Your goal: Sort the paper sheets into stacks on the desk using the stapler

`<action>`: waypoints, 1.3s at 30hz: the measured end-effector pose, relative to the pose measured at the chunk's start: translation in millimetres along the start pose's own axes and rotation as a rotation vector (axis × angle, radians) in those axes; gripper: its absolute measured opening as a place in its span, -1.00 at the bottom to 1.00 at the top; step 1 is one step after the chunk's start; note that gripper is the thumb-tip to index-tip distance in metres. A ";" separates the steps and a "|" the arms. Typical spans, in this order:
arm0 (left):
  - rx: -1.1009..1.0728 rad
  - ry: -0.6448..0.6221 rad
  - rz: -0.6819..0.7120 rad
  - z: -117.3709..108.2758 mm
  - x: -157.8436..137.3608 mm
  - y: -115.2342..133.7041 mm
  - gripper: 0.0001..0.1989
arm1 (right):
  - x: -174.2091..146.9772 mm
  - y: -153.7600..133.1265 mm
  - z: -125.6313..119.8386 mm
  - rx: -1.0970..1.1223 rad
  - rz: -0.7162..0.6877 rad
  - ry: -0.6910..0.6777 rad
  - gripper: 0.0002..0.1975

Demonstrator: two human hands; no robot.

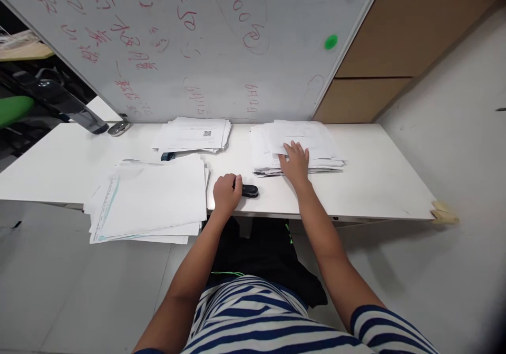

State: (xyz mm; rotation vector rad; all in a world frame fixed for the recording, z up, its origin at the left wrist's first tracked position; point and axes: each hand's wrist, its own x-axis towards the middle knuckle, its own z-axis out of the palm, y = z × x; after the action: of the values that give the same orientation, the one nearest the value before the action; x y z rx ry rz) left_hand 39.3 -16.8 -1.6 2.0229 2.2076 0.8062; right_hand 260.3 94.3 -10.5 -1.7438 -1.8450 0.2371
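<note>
My left hand [227,193] is closed around one end of a black stapler [250,191] at the front of the white table. The stapler's other end sticks out to the right of my fingers. Further right, my right hand [295,163] rests with its fingers spread on a thick stack of papers [328,143]. Its fingertips touch the top sheet. Left of my left hand lies a large pile of papers [158,195] that overhangs the front edge. Behind that pile sits a smaller stack of sheets [185,135] with a QR code printed on top.
A whiteboard [284,74] with red handwriting and round magnets stands along the back of the white table [379,180]. A dark bottle [85,116] and a small oval grey object [118,128] are at the back left. Cardboard boxes [363,98] stand behind on the right, beside a wall.
</note>
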 end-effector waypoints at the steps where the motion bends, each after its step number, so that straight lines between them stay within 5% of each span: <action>1: 0.002 -0.001 -0.001 -0.1 0.0 0.2 -0.66 | 0.2 1.4 0.4 -0.019 -0.002 -0.010 -0.48; 12: -0.038 0.005 -0.006 -0.2 -0.8 0.0 -0.67 | 0.6 -0.7 -13.5 -0.050 0.004 -0.196 -0.19; 39: -0.090 0.058 0.018 4.9 -0.6 -2.1 -0.67 | 1.8 8.6 -7.1 0.065 -0.044 -0.053 -0.61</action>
State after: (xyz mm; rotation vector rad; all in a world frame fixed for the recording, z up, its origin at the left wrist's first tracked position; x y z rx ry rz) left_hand 39.2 -15.7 -6.9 2.0055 2.1430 0.9595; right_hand 271.4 95.3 -8.5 -1.6660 -1.8906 0.3252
